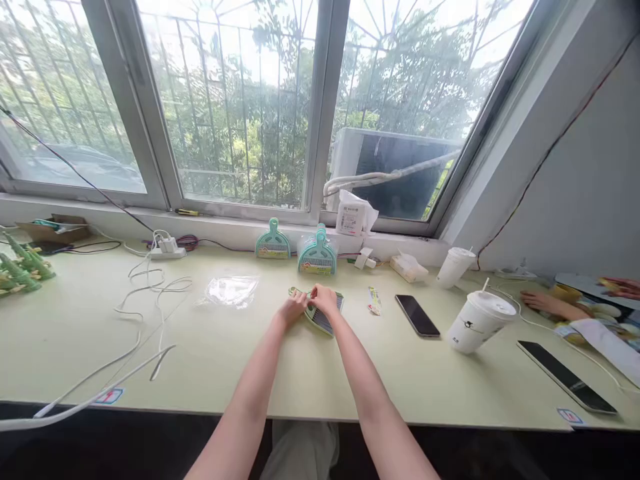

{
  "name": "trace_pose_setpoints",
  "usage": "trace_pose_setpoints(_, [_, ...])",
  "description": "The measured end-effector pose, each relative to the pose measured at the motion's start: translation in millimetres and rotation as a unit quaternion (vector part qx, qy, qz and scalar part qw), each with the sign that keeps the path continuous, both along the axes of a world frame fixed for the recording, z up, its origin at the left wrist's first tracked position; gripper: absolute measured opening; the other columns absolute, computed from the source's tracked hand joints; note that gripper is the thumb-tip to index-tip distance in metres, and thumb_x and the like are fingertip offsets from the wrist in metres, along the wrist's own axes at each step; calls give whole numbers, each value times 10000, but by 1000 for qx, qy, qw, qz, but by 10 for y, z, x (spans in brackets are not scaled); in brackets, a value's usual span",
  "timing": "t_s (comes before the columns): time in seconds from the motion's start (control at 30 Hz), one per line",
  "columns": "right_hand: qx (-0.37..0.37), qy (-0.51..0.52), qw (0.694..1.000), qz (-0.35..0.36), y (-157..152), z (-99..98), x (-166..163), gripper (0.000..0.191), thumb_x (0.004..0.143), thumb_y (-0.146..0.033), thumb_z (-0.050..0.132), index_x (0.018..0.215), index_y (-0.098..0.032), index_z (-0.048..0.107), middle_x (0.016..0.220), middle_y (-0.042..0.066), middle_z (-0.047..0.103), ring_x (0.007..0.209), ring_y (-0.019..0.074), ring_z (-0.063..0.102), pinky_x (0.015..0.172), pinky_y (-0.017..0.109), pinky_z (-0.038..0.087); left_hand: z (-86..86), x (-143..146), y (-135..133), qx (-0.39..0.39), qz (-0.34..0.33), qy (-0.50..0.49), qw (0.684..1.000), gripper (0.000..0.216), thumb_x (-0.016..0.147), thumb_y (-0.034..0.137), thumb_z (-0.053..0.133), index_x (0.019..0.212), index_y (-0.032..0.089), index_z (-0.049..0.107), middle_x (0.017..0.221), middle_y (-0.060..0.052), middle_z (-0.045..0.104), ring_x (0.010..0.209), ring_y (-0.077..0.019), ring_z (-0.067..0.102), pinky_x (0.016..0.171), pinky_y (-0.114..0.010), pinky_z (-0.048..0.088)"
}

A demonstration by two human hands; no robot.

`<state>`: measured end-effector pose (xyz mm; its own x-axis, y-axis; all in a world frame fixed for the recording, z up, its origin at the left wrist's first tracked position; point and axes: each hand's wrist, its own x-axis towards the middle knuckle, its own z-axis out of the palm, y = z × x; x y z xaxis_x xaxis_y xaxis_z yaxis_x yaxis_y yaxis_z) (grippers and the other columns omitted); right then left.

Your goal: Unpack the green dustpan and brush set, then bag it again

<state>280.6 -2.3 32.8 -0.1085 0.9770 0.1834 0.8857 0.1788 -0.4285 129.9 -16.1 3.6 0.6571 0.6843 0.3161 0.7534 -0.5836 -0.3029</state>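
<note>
A small green dustpan and brush set (pixel 320 321) lies on the table in front of me, its handle end pointing to the upper left. My left hand (pixel 293 307) is closed round the handle end. Over the middle of the set, my right hand (pixel 324 299) has its fingers pinched together at the brush; the exact spot they grip is hidden. To the right rests a loose printed label card (pixel 375 301). A crumpled clear plastic bag (pixel 231 291) lies to the left.
Similar dustpan sets, one (pixel 273 241) and a stack (pixel 317 255), stand at the window wall. Rightward are a phone (pixel 417 315), a white cup (pixel 480 321) and a tablet (pixel 566 377). White cables (pixel 150 313) cross the left side. Another person's hand (pixel 555 305) is at far right.
</note>
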Motion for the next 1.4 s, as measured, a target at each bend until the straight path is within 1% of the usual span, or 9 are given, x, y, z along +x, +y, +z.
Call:
trace_pose_setpoints(0.4, [1,-79,997,15,83,63,-166,170,665,-218,735,804,-226,638,836,8,716,799,161,651,608,233,313,140,-38,91,-43,18,55,997,266,789,-12,416,909,73,637,893,-157,630,819,-228,640,648,-304,493])
trace_pose_setpoints(0.53, [-18,-79,997,17,62,73,-155,172,675,-223,727,821,-236,636,875,11,717,849,176,657,629,234,340,56,-23,-4,-29,44,12,999,334,785,-14,386,995,83,627,1000,-170,625,975,-247,616,835,-389,492])
trace_pose_setpoints(0.63, [-34,-57,998,16,65,103,-122,211,644,-252,755,810,-245,625,870,-2,713,869,185,659,652,236,368,39,-64,-53,27,69,-148,986,460,799,60,416,1237,146,523,1270,-181,536,1258,-288,453,1054,-544,305])
trace_pose_setpoints(0.73, [-25,-22,999,-19,101,238,-126,248,650,-304,752,842,-242,608,903,11,709,887,201,660,674,248,398,168,-119,-10,-5,113,-368,923,572,821,229,473,1379,153,374,1394,-212,430,1364,-340,302,1060,-623,218])
trace_pose_setpoints(0.93, [-17,22,994,-101,160,570,-257,263,735,-325,679,953,-210,587,1012,94,691,960,232,652,731,278,436,422,-200,97,-492,40,-581,647,536,806,542,521,1207,187,540,1075,-105,652,1013,-258,613,803,-375,497])
trace_pose_setpoints(1.07, [-15,66,992,-108,103,509,-104,172,853,-354,542,970,-240,596,1042,70,687,974,206,642,781,292,445,262,-293,87,-504,73,-629,588,529,587,435,778,1004,156,612,884,-66,670,839,-222,642,681,-294,493])
trace_pose_setpoints(1.2, [41,48,962,-264,-64,170,440,346,894,-285,430,1213,-199,534,1336,174,517,1269,274,452,967,448,362,98,-385,76,-497,67,-694,516,585,572,410,793,1056,170,570,920,-78,665,805,-218,656,656,-301,510])
trace_pose_setpoints(1.3, [-30,-7,939,-341,-216,-146,829,516,883,-370,438,1340,-130,442,1468,271,306,1396,382,208,960,623,280,68,-412,86,-504,28,-694,513,649,586,399,791,1144,220,513,1023,-70,654,868,-216,657,656,-288,520])
trace_pose_setpoints(1.4, [-21,-49,945,-322,-312,-295,958,493,908,-375,384,1333,-139,468,1464,258,325,1383,363,253,977,601,280,69,-385,120,-504,23,-694,514,631,642,421,754,1182,241,483,1075,-68,637,846,-194,653,608,-255,506])
